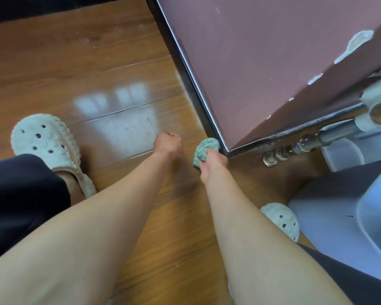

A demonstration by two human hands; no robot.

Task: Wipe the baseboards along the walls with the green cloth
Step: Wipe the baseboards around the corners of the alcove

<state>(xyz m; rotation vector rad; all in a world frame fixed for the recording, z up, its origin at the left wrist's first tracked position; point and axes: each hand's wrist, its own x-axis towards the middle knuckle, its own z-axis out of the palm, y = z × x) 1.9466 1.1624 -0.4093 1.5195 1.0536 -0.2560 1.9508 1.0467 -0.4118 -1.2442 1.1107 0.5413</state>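
My right hand (213, 162) grips the bunched green cloth (206, 148) and holds it against the dark baseboard (194, 84) at the outer corner of the mauve wall (262, 62). The baseboard runs from that corner up and to the left along the wooden floor. My left hand (168, 143) hovers just left of the cloth, its fingers curled into a fist with nothing in it. Both forearms stretch forward from the bottom of the view.
Wooden floor (86, 62) spreads left of the wall. White clogs sit on my feet at left (46, 142) and lower right (282, 219). Metal pipes and fittings (295, 148) run along the wall's right side. A pale blue bin (343, 216) stands at right.
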